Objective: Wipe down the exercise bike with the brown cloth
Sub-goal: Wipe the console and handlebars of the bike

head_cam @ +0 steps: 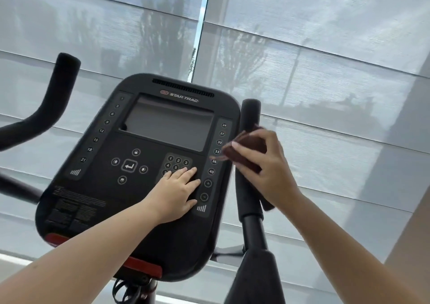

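Observation:
The exercise bike's black console point(144, 141) fills the middle of the view, with a dark screen and a number keypad. My left hand point(180, 191) lies flat on the console's lower right, fingers straight over the keypad. My right hand point(267, 164) grips the brown cloth point(242, 151) and holds it wrapped against the upright right handlebar point(250, 115), about halfway up its black foam grip. Part of the cloth hangs below my palm behind the bar.
The left handlebar point(58, 89) curves up at the left edge. A red strip point(144, 267) runs along the console's bottom. Grey roller blinds point(325, 59) cover the window behind the bike. A beige wall point(414, 234) stands at the far right.

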Tool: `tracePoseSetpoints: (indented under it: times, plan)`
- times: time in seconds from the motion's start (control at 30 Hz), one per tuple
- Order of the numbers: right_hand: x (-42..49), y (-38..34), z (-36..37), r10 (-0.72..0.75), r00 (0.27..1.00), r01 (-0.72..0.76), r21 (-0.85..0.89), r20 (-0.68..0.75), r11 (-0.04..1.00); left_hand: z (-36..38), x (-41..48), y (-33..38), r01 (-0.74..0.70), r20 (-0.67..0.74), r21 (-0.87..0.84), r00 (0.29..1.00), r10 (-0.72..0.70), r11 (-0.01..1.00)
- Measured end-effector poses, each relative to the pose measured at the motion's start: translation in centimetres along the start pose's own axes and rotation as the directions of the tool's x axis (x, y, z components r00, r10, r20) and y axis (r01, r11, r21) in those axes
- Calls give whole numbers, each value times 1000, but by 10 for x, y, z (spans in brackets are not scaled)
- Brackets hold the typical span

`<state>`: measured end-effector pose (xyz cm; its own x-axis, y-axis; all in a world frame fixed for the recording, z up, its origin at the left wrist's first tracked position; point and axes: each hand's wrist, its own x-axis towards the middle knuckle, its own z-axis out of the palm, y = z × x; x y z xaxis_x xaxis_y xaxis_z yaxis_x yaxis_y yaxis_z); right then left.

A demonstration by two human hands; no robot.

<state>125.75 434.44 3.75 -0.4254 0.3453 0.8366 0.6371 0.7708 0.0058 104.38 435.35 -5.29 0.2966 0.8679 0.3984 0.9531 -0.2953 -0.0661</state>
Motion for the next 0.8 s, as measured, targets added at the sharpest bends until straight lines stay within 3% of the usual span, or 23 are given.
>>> tracePoseSetpoints:
  times: [0.07,0.17,0.33,0.4,0.5,0.6,0.7,0.8]
  plan:
    - [-35,0,-6,-22,996,15,73,90,997,-1,0,0,-6,-1,-6,1000,6,1000]
    - [-25,-2,-8,-84,988,86,-11,133,996,-2,-1,1,-18,-1,14,1000,18,1000]
    - [54,-7,-3,-108,994,99,-311,-13,945,-5,-4,1,-57,13,83,998,56,995]
    - [43,-4,-4,-70,998,69,-239,6,969,-8,-7,2,-97,-28,75,995,100,992]
    - [-10,-2,-9,-14,983,15,-4,182,1000,-15,-10,4,-127,-118,14,985,128,992]
    - [-20,0,-13,-72,970,73,2,232,997,-17,-13,7,-133,-144,6,981,133,991]
    - [21,-4,-8,-96,991,110,-162,97,981,-16,-13,6,-139,-143,-1,980,137,990]
    - [46,-11,-4,20,998,-29,-168,-56,985,-18,-14,5,-126,-153,-15,981,122,992]
